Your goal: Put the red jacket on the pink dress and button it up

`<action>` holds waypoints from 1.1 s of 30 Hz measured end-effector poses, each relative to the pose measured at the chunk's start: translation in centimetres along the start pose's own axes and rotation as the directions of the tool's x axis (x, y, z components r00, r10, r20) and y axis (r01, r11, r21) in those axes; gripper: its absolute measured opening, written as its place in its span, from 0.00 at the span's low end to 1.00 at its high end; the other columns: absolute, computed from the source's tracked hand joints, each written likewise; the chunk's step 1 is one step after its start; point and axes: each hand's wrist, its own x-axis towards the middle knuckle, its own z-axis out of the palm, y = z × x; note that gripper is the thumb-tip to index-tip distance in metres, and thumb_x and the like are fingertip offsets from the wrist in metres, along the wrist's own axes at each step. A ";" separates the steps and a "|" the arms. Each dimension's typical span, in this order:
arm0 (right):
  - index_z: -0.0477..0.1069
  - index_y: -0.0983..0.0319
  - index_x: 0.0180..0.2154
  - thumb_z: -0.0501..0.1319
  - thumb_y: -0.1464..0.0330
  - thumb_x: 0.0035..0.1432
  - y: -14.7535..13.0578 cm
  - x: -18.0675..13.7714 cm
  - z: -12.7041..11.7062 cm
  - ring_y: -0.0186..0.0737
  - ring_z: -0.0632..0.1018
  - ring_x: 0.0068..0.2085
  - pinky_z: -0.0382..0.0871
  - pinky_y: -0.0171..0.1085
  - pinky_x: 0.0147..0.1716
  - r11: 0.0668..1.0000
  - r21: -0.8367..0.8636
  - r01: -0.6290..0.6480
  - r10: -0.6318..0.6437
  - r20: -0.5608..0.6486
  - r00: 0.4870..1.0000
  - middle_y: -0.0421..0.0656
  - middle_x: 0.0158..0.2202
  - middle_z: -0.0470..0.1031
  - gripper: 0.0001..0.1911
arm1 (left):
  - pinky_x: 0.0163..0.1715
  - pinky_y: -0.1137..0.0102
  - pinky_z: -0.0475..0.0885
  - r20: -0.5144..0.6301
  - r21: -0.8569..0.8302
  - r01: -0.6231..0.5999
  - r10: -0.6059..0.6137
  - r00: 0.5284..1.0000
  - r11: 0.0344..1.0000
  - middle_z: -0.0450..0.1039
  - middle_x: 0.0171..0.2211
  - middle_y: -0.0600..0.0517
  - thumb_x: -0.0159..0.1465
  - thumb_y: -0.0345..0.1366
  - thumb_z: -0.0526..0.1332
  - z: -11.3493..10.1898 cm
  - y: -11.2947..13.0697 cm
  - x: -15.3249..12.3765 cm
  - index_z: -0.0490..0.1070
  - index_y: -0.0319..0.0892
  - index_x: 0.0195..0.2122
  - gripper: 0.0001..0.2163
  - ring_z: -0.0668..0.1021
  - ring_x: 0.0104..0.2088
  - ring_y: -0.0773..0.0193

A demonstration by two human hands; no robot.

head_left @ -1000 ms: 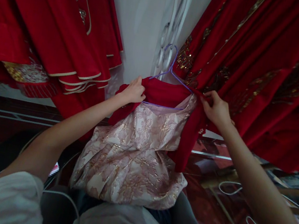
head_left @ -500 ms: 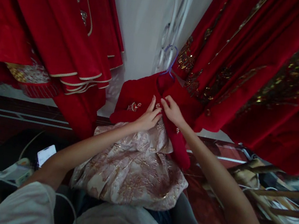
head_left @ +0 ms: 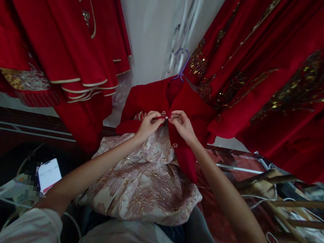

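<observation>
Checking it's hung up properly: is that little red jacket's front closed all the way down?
No. The red jacket meets only at the clasp both hands pinch; below that its edges part over the pale brocade dress.

1. Garment workroom or dress-rental shop: long red velvet gowns with cream piping point(head_left: 71, 31) and red gowns with gold sequin embroidery point(head_left: 281, 75) are hanging close on both sides.
2. A small red jacket over a pink-gold brocade dress point(head_left: 142, 180) is hanging on a purple wire hanger point(head_left: 182, 58).
3. White cables point(head_left: 263, 200) are lying on the dark red glossy floor point(head_left: 227, 178).
</observation>
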 end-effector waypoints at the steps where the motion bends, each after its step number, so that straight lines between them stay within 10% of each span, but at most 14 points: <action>1: 0.66 0.58 0.37 0.67 0.62 0.47 0.1 -0.1 -0.1 0.36 0.76 0.37 0.71 0.39 0.45 1.000 0.006 0.003 -0.003 0.009 1.000 0.39 0.34 0.72 0.16 | 0.39 0.71 0.67 0.010 -0.047 0.038 -0.038 0.999 0.998 0.69 0.28 0.54 0.59 0.33 0.60 -0.1 0.0 0.1 0.65 0.41 0.24 0.08 0.72 0.35 0.66; 24: 0.67 0.59 0.37 0.65 0.57 0.53 0.9 -0.4 0.7 0.37 0.78 0.35 0.74 0.36 0.33 0.969 -0.207 0.136 -0.157 -0.087 0.984 0.42 0.36 0.76 0.15 | 0.44 0.64 0.74 0.101 -0.316 0.357 -0.343 0.934 0.879 0.77 0.30 0.51 0.44 0.34 0.73 0.0 -1.9 1.0 0.72 0.38 0.32 0.15 0.78 0.32 0.67; 33: 0.69 0.59 0.36 0.63 0.56 0.55 0.3 -0.8 0.3 0.39 0.80 0.38 0.76 0.37 0.36 0.968 -0.205 0.142 -0.161 -0.079 0.984 0.43 0.38 0.78 0.14 | 0.39 0.68 0.75 0.036 -0.212 0.193 -0.189 0.981 0.958 0.77 0.32 0.49 0.49 0.36 0.71 0.1 -0.8 1.3 0.70 0.38 0.31 0.13 0.80 0.34 0.65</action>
